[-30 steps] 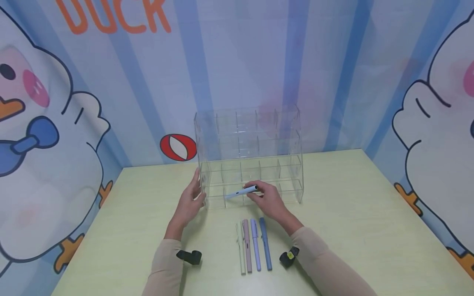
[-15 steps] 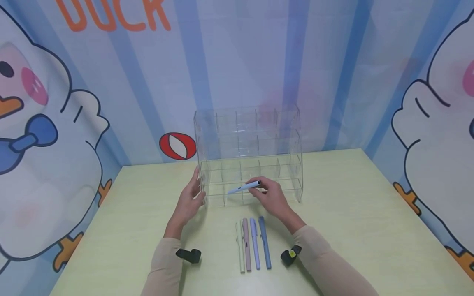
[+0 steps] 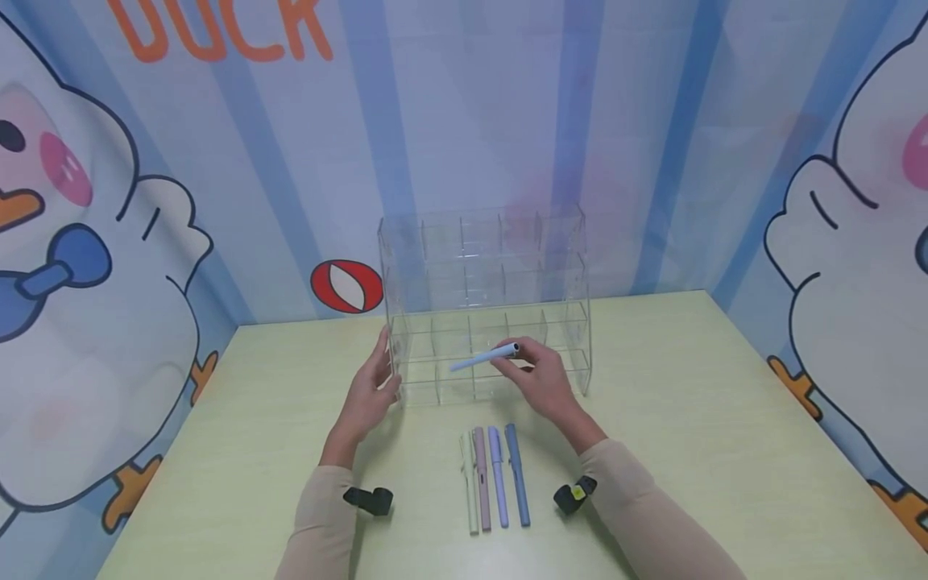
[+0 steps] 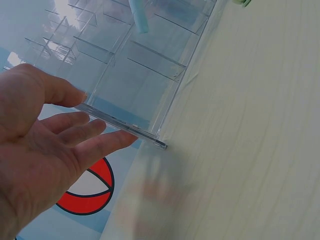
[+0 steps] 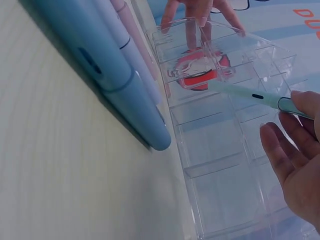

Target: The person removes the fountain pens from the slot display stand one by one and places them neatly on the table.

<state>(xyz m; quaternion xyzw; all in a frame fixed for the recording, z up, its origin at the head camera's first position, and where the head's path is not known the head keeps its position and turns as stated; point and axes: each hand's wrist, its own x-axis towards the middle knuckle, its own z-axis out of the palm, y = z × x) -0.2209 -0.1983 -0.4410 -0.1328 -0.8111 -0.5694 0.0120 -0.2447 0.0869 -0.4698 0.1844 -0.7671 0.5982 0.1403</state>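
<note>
A clear acrylic organizer with stepped rows of compartments stands at the back of the table. My left hand grips its left side panel, thumb on one face and fingers on the other, as the left wrist view shows. Between the thumb and fingers of my right hand is a light blue pen, held near its black-tipped end. The pen slants in front of the lower rows, its other end pointing left. In the right wrist view the same pen appears over the compartments, gripped at one end.
Side by side on the table lie a pale green pen, a mauve pen, a lilac pen and a dark blue pen. A printed backdrop rises directly behind the organizer.
My right hand has moved a little up and to the right, carrying the light blue pen with it. My left hand stays on the organizer's side, and the pens on the table lie still.
</note>
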